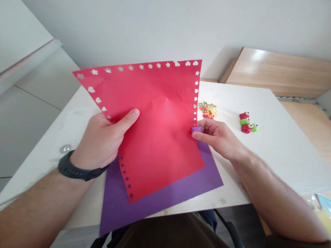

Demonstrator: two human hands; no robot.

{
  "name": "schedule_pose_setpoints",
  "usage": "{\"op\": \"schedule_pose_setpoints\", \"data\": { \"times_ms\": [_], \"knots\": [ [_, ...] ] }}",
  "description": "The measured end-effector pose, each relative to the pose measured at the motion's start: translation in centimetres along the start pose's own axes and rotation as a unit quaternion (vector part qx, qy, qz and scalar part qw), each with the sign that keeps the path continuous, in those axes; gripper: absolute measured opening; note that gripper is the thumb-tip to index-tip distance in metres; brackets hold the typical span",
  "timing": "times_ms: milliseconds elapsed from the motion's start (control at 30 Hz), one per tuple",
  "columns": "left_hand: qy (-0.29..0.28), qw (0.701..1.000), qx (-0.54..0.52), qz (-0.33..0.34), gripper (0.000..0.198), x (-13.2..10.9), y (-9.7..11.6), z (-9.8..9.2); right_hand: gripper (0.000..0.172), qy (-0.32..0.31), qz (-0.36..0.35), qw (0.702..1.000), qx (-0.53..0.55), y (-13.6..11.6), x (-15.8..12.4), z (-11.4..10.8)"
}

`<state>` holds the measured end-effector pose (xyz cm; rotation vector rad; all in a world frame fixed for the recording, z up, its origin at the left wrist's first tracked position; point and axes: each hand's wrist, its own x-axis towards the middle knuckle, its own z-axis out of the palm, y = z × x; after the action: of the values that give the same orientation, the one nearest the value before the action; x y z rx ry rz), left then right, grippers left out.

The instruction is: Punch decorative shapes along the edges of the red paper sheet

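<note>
I hold up a red paper sheet (160,127) whose edges carry rows of punched hearts and stars. My left hand (103,144), a dark watch on its wrist, grips the sheet's left edge with the thumb on top. My right hand (219,137) is closed around a small purple punch (197,129) set on the sheet's right edge. A purple paper sheet (160,199) lies flat on the white table (279,148) beneath the red one.
A pile of small coloured paper cut-outs (208,109) lies right of the red sheet. Red and green frog-shaped punches (247,123) sit further right. A silver round object (65,148) rests at the table's left. A wooden surface (279,72) stands behind.
</note>
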<state>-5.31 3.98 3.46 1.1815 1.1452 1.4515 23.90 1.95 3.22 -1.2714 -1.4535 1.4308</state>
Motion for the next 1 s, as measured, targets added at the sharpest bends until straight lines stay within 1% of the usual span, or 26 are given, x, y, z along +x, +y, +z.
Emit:
{"op": "schedule_pose_setpoints", "data": {
  "times_ms": [367, 567, 867, 1000],
  "knots": [
    [-0.005, 1.000, 0.022, -0.020, 0.049, -0.03, 0.26, -0.21, 0.021, 0.000, 0.005, 1.000, 0.000, 0.13, 0.08, 0.17],
    [0.000, 0.999, 0.044, -0.013, 0.048, 0.04, 0.17, -0.41, 0.020, 0.009, 0.005, 1.000, -0.002, 0.54, 0.35, 0.13],
    [0.003, 0.999, 0.039, -0.018, 0.048, 0.09, -0.05, -0.50, 0.029, 0.012, 0.004, 1.000, -0.011, 0.98, 0.47, 0.16],
    [0.010, 0.999, 0.044, -0.024, 0.049, 0.09, 0.01, -0.43, 0.031, -0.001, 0.007, 0.999, -0.033, 0.76, 0.29, 0.10]
  ]
}}
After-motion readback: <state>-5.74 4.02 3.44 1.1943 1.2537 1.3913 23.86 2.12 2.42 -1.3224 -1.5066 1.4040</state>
